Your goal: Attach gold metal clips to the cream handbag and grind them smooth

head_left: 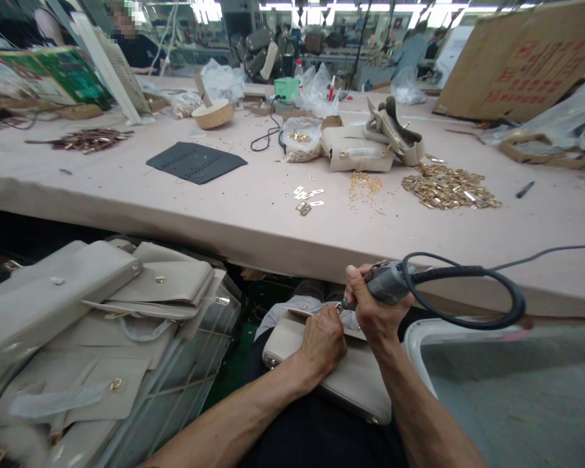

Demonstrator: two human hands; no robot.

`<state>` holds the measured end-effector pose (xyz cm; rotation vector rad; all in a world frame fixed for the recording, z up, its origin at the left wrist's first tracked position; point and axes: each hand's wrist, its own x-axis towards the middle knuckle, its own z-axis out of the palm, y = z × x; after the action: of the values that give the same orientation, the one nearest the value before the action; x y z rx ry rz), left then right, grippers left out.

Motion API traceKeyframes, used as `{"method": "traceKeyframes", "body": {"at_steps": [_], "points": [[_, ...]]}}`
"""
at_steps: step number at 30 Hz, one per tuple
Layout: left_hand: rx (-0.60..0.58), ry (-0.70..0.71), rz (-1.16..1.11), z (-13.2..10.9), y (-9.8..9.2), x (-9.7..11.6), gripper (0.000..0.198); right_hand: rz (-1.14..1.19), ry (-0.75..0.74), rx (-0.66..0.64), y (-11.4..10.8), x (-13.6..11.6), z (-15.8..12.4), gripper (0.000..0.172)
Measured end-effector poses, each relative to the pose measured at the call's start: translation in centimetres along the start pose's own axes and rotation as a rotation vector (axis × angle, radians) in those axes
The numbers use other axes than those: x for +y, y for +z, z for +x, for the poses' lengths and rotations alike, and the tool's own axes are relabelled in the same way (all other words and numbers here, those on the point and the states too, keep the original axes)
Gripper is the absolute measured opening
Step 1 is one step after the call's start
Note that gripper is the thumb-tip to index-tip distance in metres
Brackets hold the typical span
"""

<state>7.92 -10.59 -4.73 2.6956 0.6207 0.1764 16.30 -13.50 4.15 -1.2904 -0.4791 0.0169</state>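
Observation:
A beige handbag [355, 383] lies across my lap. My left hand [324, 341] is closed at the bag's upper edge; its fingertips press together by a small shiny metal part, and what they pinch is hidden. My right hand [375, 309] is wrapped round a grey corded electric screwdriver [389, 284]. The tool tilts down to the left, with its tip close to my left fingertips. From its back end a black cable [509, 305] loops out to the right.
Beige bags [160, 286] are heaped in a crate at left. At right stands a grey plastic bin [511, 390]. The table [253, 214] bears a pile of gold metal pieces [448, 185], tiny gold screws [364, 187], a black sheet [195, 162] and a cardboard box [521, 62]. People work behind.

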Motion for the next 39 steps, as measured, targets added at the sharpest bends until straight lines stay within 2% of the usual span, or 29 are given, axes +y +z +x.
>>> {"method": "traceKeyframes", "body": {"at_steps": [6,12,19,32,34,39], "points": [[-0.001,-0.001,0.003,-0.1,-0.1,0.1,0.028,-0.009,0.006,0.040,0.0,-0.2,0.0,0.030],[-0.031,-0.012,-0.029,-0.1,-0.5,0.2,0.030,-0.023,0.014,-0.017,-0.2,0.0,-0.1,0.026],[0.000,-0.028,-0.083,0.2,-0.6,-0.1,0.025,0.084,-0.037,0.050,-0.9,-0.5,0.8,0.019],[0.088,-0.022,-0.389,0.6,-1.7,-1.0,0.013,0.272,0.039,0.161,-3.0,-2.4,3.1,0.023],[0.056,-0.031,-0.496,0.9,-2.0,-1.3,0.016,0.280,0.032,0.181,-3.4,-2.5,3.4,0.023],[-0.163,-0.180,-0.940,1.5,-1.7,-2.2,0.029,0.269,0.022,0.228,-4.3,-2.5,3.9,0.021]]}}
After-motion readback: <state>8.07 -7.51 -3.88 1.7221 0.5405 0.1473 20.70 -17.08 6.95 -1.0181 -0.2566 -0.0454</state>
